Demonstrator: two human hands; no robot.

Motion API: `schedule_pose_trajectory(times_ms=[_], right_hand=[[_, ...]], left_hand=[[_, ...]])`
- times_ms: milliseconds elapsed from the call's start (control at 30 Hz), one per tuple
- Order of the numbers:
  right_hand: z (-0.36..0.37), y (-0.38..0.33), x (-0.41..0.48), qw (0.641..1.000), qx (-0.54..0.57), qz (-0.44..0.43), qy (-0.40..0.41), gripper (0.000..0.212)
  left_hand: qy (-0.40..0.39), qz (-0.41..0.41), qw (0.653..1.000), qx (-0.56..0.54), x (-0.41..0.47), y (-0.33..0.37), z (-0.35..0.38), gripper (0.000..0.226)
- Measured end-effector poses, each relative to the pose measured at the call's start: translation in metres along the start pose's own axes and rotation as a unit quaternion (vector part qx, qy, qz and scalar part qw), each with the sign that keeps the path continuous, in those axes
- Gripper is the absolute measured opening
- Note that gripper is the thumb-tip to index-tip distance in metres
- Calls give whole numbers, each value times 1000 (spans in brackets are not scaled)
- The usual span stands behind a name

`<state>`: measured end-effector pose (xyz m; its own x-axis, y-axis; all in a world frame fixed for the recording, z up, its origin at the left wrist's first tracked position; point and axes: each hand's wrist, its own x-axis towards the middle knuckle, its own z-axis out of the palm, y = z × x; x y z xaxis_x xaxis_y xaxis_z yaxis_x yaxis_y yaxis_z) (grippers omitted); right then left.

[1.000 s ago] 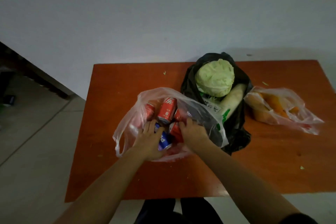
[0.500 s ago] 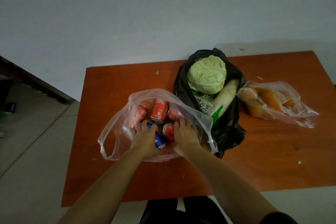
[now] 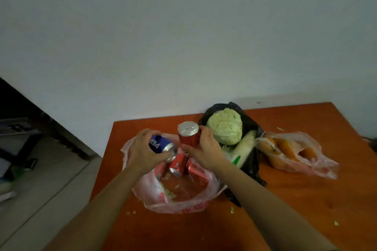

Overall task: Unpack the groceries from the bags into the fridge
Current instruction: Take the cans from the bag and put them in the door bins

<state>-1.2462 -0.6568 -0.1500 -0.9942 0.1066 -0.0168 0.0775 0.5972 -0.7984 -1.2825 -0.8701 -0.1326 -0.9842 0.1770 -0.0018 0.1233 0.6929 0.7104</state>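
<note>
Cans came up out of the clear bag (image 3: 179,199) near the left edge of the table (image 3: 306,199), where both your hands had just been digging. Your left hand (image 3: 142,153) wrapped tight round a blue can (image 3: 161,145) and your right hand (image 3: 206,153) round a red can (image 3: 188,135), just above the bag. Both looked ready for the fridge; more red cans (image 3: 177,164) lay inside.

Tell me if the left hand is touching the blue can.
Touching. The head view shows the left hand with fingers curled round the blue can.
</note>
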Motion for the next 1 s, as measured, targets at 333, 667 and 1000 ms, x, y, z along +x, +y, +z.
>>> schedule_pose_trajectory(times_ms=[333,667,1000], right_hand=[[-91,-53,-10,949,144,-43,278,71],[-157,8,-199,852,24,83,516,73],[-229,46,-502,662,10,183,727,68]], left_hand=[[8,-15,879,-476,30,108,-62,25],[-377,-109,693,-605,-37,205,55,55],[-594,107,693,-394,-280,358,182,56]])
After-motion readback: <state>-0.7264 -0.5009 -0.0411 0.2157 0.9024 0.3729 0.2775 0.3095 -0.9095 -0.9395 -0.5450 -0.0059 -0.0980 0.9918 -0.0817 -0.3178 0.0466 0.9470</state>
